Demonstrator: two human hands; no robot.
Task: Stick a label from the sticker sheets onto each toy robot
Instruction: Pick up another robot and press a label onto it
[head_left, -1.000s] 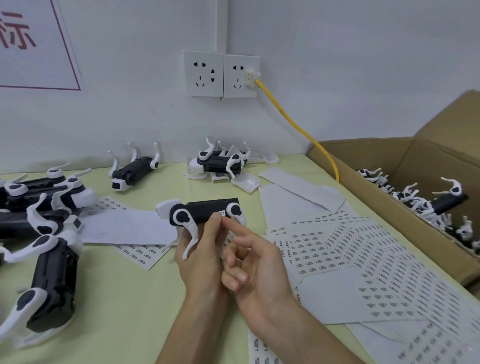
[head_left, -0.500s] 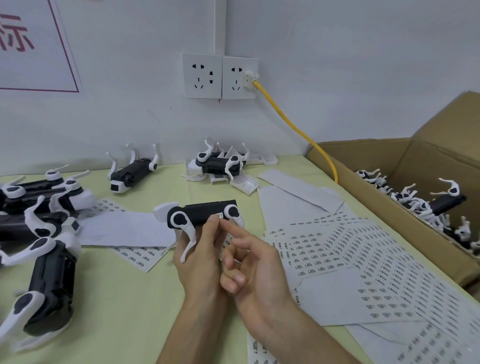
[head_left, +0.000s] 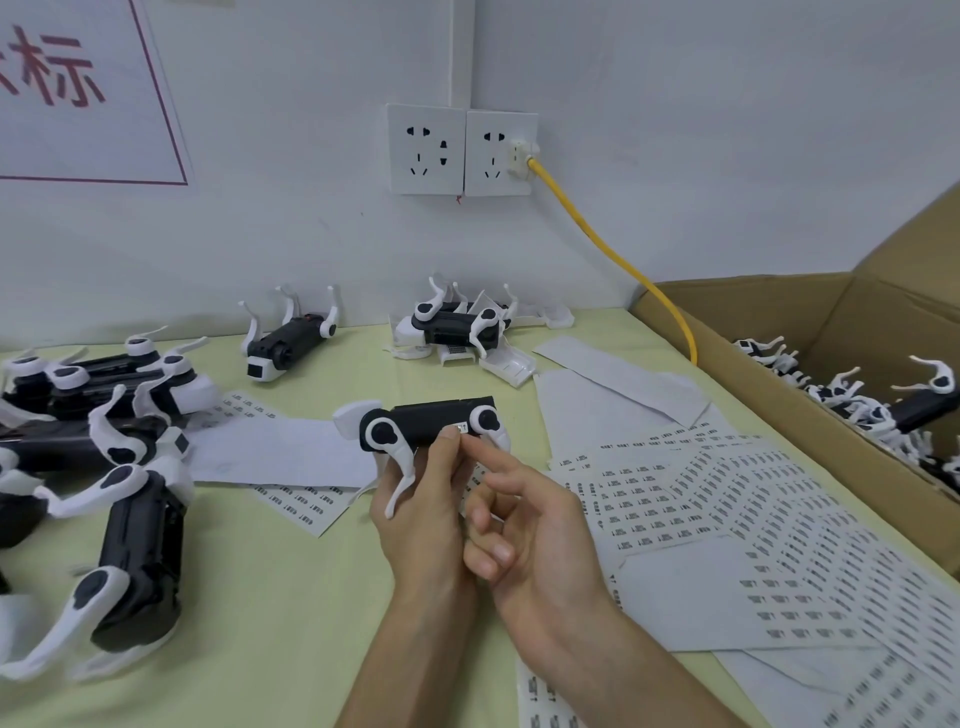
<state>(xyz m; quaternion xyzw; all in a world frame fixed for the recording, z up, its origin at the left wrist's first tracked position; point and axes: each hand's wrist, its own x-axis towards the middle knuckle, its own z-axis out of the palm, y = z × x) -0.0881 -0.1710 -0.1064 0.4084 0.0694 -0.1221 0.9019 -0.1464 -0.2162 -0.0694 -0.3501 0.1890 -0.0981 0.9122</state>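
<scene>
While your left hand (head_left: 421, 525) holds the toy robot (head_left: 431, 428) up off the bench (head_left: 270, 649) at mid-view, note its grip: closed round the black body from below, thumb up beside the label (head_left: 461, 427).

Your right hand (head_left: 530, 535) sits just at 3 o'clock of the left. Its grip holds nothing, with the forefinger (head_left: 493, 462) pointed at the label and the other fingers loosely curled. Can't tell whether the fingertip touches the label.

Step in hand, as I read it: seating the label on this robot. It lies on the side of the body, next to the white leg joint at the right end. It looks placed but perhaps not rubbed down.

Next move likely calls for:
- a firm press across the label so no edge lifts
- a steady left grip, clear of the thin white legs
- setting this robot aside, then peeling a fresh label from the sticker sheets (head_left: 727, 519) fanned out at 4 o'clock

Containers: one cardboard box (head_left: 753, 312) at 3 o'clock, with its flaps open. Inside is a heap of robots (head_left: 857, 405), legs tangled. Can't tell whether they are labelled.

On the bench, a pile of robots (head_left: 130, 571) lies at 9 o'clock. One more (head_left: 291, 338) is at 11 o'clock and another (head_left: 452, 327) at 12, both by the wall.
</scene>
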